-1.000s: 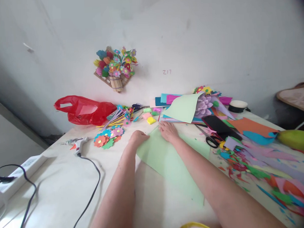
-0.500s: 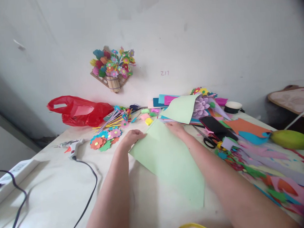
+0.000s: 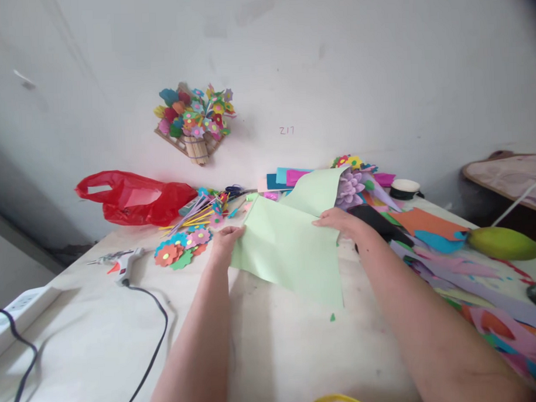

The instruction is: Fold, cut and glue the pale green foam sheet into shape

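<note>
A pale green sheet [image 3: 287, 247], paper or thin foam, is held above the table between both hands. My left hand [image 3: 228, 240] pinches its left edge. On the opposite side, my right hand [image 3: 339, 221] grips the upper right edge between thumb and fingers. The sheet's lower right corner hangs toward me. Behind it lies another pale green piece [image 3: 318, 190], curled beside a lilac foam flower [image 3: 350, 187]. A dark phone [image 3: 378, 223] rests just past my right hand.
Left on the table [image 3: 101, 341] are a glue gun [image 3: 128, 265] with its cord, a power strip [image 3: 23, 312], foam flowers [image 3: 182, 250] and a red plastic bag [image 3: 149, 196]. Coloured scraps [image 3: 487, 322] and a green oval object [image 3: 502, 242] are at the right.
My right hand has moved right along the sheet's upper edge. The sheet is now spread wider, its lower corner drawn up and away from me. My left hand stays on the left edge.
</note>
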`<state>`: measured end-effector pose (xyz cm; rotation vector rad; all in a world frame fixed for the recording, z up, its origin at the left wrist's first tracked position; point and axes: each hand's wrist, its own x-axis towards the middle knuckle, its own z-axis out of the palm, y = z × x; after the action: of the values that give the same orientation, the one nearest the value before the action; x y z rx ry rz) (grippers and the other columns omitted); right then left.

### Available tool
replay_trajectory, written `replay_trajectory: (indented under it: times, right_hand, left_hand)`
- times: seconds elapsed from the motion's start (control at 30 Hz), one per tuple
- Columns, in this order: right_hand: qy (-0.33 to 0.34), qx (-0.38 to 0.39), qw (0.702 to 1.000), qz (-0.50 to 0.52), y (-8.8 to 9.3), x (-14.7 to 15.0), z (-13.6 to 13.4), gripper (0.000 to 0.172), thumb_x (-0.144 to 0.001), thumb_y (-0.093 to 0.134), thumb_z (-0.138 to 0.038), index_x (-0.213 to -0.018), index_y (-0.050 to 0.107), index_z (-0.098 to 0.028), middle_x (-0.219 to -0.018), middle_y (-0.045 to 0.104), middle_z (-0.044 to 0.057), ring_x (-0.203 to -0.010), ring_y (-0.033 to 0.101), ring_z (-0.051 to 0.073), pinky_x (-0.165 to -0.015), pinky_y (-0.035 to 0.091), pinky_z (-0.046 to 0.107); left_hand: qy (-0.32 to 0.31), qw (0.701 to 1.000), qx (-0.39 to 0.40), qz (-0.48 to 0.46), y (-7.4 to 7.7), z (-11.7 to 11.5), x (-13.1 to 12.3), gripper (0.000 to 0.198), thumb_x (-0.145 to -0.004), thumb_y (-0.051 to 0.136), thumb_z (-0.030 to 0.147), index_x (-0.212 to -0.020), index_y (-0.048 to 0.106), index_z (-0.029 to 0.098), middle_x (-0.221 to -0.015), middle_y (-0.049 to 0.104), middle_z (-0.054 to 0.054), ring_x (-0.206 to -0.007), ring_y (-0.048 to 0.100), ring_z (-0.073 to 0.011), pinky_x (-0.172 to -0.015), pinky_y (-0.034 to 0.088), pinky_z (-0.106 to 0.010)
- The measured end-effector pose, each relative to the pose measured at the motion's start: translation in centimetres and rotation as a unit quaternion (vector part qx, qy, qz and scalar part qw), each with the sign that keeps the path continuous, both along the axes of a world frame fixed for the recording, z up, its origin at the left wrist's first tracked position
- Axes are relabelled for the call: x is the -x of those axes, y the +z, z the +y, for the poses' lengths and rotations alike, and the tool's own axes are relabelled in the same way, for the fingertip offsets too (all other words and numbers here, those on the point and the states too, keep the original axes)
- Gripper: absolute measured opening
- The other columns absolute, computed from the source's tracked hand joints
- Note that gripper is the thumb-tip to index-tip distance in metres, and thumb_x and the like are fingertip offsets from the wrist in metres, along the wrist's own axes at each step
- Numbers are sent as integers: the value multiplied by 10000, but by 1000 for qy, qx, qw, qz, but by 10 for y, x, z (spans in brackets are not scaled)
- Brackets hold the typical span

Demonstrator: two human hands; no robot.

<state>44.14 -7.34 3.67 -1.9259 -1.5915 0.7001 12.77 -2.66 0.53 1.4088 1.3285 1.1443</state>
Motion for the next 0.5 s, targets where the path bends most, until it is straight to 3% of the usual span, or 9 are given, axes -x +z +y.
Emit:
replay_trajectory:
  times: [0.17,0.27,0.37,0.43,0.5]
  right_hand:
    - [19,6,995,-96,9,-14,7,188,-596,608,-252,-515,473,-149,-451,354,-72,-437,343,62,-430,247,195]
    - [-25,-44,983,-174,21,-13,17,171,-610,604,-295,-557,540,-145,-500,452,-39,-505,430,93,-464,290,203]
    - [-84,-80,970,-215,34,-5,27,226,-623,596,-361,-717,624,-157,-699,589,23,-666,525,151,-540,347,224]
    - [-125,-108,960,-226,41,3,32,281,-646,574,-392,-825,635,-184,-859,612,47,-785,540,192,-611,375,255]
    - [-159,-174,942,-238,45,10,36,313,-697,526,-399,-922,620,-203,-998,589,60,-892,520,222,-701,380,295]
  left_hand:
    - [-45,998,40,13,2,-2,1,387,-521,645,490,-665,555,143,-478,508,38,-415,453,-76,-409,314,-191]
    - [-112,989,88,33,6,-6,4,354,-508,670,461,-608,540,147,-477,509,33,-425,461,-72,-426,341,-191]
    - [-153,981,106,52,8,-9,5,352,-501,676,459,-588,539,147,-494,530,17,-453,488,-81,-461,379,-201]
    - [-140,986,78,40,6,-7,3,357,-510,666,466,-579,528,145,-481,515,23,-442,478,-76,-460,378,-198]
    - [-89,995,35,19,0,-3,-3,356,-536,640,474,-598,525,142,-479,505,29,-438,474,-76,-456,376,-197]
